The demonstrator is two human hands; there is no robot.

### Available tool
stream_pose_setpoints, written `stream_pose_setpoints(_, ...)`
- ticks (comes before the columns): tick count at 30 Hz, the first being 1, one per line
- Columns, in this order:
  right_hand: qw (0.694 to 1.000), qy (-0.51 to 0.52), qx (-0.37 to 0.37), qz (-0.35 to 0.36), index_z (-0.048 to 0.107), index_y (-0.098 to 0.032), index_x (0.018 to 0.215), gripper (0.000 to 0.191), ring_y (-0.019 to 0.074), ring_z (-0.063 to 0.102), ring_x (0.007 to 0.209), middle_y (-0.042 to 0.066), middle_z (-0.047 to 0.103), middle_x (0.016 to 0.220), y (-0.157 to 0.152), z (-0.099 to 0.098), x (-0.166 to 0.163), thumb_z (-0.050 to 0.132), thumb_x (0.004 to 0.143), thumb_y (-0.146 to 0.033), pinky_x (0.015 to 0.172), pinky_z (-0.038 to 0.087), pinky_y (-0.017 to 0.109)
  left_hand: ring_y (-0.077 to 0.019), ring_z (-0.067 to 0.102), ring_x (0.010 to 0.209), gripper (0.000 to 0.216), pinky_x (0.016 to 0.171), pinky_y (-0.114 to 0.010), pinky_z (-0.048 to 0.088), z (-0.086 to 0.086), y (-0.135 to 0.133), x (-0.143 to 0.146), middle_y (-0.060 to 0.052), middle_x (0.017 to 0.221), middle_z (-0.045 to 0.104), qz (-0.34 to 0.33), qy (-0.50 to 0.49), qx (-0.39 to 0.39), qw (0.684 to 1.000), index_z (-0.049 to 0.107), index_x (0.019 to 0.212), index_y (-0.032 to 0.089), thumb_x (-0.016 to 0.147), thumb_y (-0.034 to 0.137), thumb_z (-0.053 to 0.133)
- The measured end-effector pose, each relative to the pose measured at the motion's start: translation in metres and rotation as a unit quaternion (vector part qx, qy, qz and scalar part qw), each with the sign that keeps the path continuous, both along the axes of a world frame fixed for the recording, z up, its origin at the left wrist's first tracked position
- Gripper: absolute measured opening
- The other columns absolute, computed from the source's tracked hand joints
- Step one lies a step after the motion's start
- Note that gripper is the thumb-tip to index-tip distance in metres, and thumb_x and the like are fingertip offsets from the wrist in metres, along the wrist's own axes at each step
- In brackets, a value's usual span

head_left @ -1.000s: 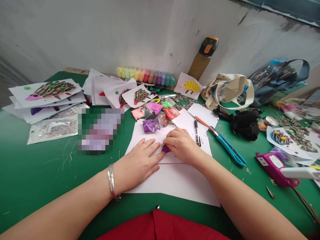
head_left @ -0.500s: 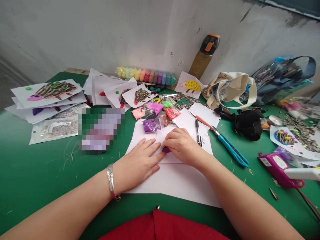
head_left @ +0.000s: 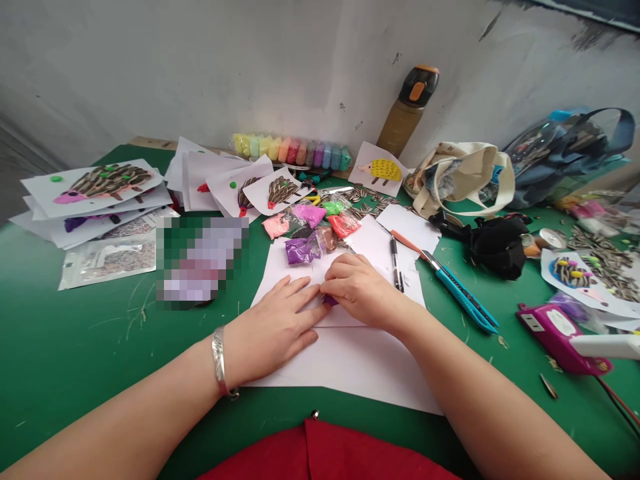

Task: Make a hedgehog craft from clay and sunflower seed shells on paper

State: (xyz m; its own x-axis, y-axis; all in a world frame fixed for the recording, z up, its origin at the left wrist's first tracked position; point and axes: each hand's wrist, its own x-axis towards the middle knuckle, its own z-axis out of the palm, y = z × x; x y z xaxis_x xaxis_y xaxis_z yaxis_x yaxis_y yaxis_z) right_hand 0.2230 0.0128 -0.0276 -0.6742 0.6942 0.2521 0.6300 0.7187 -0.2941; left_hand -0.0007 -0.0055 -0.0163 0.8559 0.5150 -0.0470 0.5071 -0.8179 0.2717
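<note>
My left hand (head_left: 273, 327) lies flat, fingers stretched out, on a white paper sheet (head_left: 350, 363) in front of me. A silver bracelet (head_left: 219, 363) is on that wrist. My right hand (head_left: 361, 290) is curled, its fingertips pressing a small lump of purple clay (head_left: 329, 301) against the paper, right beside my left fingertips. Just beyond my hands lie small bags of coloured clay (head_left: 313, 230): purple, pink, green, red.
A black pen (head_left: 394, 263) and a teal utility knife (head_left: 457, 293) lie right of my hands. Hedgehog pictures made of sunflower seeds (head_left: 103, 183) are stacked at the left. A row of clay tubs (head_left: 293, 152), a bottle (head_left: 407, 110), bags (head_left: 463, 177) and a pink glue gun (head_left: 563, 330) stand about.
My right hand has shifted slightly left over the purple clay, covering more of it. My left hand stays flat on the paper.
</note>
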Motion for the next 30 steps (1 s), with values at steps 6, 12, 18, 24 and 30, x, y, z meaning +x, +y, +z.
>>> stream_pose_setpoints(6, 1.0, -0.011, 0.003, 0.011, 0.074, -0.021, 0.088, 0.017, 0.0197, 0.05, 0.09, 0.004, 0.068, 0.086, -0.002, 0.001, 0.001, 0.06, 0.088, -0.011, 0.079, 0.034, 0.034, -0.0363, 0.036, 0.137, 0.047, 0.113, -0.062, 0.029, 0.0, 0.0, -0.001, -0.014, 0.144, 0.047, -0.005, -0.008, 0.002, 1.0, 0.048, 0.142, 0.027, 0.095, 0.031, 0.054)
stream_pose_setpoints(12, 1.0, 0.011, 0.021, -0.004, 0.072, -0.021, 0.089, 0.019, 0.0208, 0.053, 0.092, 0.005, 0.069, 0.088, -0.002, -0.001, 0.001, 0.056, 0.091, -0.012, 0.081, 0.036, 0.035, -0.0362, 0.037, 0.138, 0.044, 0.114, -0.062, 0.029, -0.003, 0.0, -0.003, -0.014, 0.145, 0.048, -0.006, -0.019, 0.006, 1.0, 0.052, 0.139, 0.026, 0.095, 0.032, 0.055)
stream_pose_setpoints(18, 0.989, 0.077, -0.012, -0.124, 0.067, -0.019, 0.088, 0.021, 0.0217, 0.057, 0.094, 0.009, 0.067, 0.095, 0.007, -0.005, 0.011, 0.048, 0.093, -0.011, 0.083, 0.042, 0.034, -0.0385, 0.039, 0.138, 0.043, 0.112, -0.062, 0.032, 0.001, 0.007, -0.008, -0.016, 0.147, 0.048, -0.017, -0.027, -0.003, 1.0, 0.056, 0.136, 0.025, 0.094, 0.033, 0.057)
stream_pose_setpoints(24, 0.984, 0.018, -0.063, -0.166, 0.063, -0.019, 0.084, 0.023, 0.0227, 0.056, 0.095, 0.008, 0.067, 0.092, 0.001, -0.002, 0.018, 0.045, 0.09, -0.006, 0.08, 0.042, 0.033, -0.0395, 0.042, 0.136, 0.036, 0.111, -0.059, 0.035, 0.008, 0.012, -0.014, -0.017, 0.144, 0.051, -0.032, -0.062, 0.007, 0.998, 0.064, 0.127, 0.022, 0.092, 0.029, 0.059)
stream_pose_setpoints(30, 0.977, -0.002, -0.081, -0.196, 0.064, -0.019, 0.083, 0.022, 0.0225, 0.057, 0.095, 0.008, 0.067, 0.092, 0.001, 0.0, 0.017, 0.047, 0.09, -0.006, 0.079, 0.042, 0.032, -0.0375, 0.046, 0.133, 0.034, 0.111, -0.058, 0.037, 0.012, 0.004, -0.013, -0.018, 0.142, 0.052, -0.022, -0.034, 0.017, 0.999, 0.064, 0.125, 0.022, 0.093, 0.03, 0.06)
